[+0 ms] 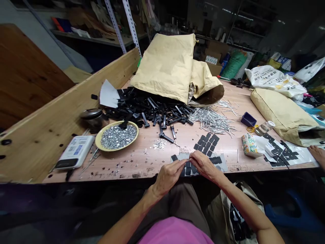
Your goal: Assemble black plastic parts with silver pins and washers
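My left hand [169,174] and my right hand [204,164] meet fingertip to fingertip over the table's front edge. Both are closed in a pinch; whatever lies between the fingers is too small and covered to make out. Beneath them, black rounded pads [188,169] lie on a grey sheet [223,162], partly hidden by my hands. More black pads [207,144] are laid in rows just beyond. Past my left hand, a small scatter of metal washers [159,144] lies near a black handle-like part [173,132] with a thin metal rod sticking out.
A yellow bowl [98,142] of small metal pieces stands left, beside a white scale [76,150]. Black plastic parts [152,112] and metal rods [213,120] are heaped before a large paper sack [165,64]. At right are a blue box [248,119] and another person's hand [317,154].
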